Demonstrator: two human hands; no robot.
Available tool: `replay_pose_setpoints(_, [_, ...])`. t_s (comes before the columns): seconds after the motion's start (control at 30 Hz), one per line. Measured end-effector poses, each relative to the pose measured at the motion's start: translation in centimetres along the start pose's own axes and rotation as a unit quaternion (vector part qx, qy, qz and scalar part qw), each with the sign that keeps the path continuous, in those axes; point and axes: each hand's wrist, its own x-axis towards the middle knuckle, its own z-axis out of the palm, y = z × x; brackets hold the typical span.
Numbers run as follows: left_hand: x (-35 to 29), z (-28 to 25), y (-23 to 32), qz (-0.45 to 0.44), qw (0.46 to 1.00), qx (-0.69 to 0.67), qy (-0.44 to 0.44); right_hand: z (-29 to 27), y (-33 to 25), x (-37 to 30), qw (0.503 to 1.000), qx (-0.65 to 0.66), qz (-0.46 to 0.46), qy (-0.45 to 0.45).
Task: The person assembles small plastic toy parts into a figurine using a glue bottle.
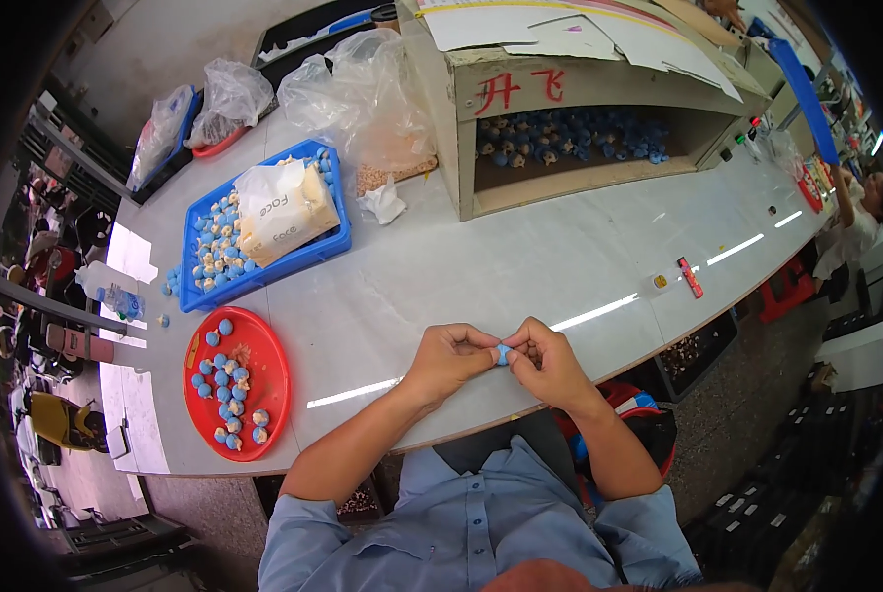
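The left hand (445,361) and right hand (552,366) pinch a small blue piece (504,355); a red plate (267,370) sits on the left

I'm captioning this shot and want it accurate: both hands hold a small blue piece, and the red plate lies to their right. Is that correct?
The side is wrong: in the head view, the red plate lies to the left of the left hand and right hand, which do hold a small blue piece.
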Motion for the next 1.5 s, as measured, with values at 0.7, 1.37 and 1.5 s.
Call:
replay_pose_setpoints(0.7, [0.6, -0.1, -0.4, 0.030, 0.998, 0.051, 0.012, 0.4, -1.4, 0.1, 0.999, 0.012, 0.046, 0.007])
replay_pose_setpoints(1.37, [0.5, -0.5, -0.9, 0.054, 0.997, -0.023, -0.050, 0.0, 0.0, -0.9, 0.998, 0.054, 0.007, 0.039])
replay_pose_setpoints(1.5, [0.5, -0.7, -1.1, 0.063, 0.996, -0.027, -0.052, 0.2, -0.3, -0.9, 0.997, 0.069, -0.017, 0.020])
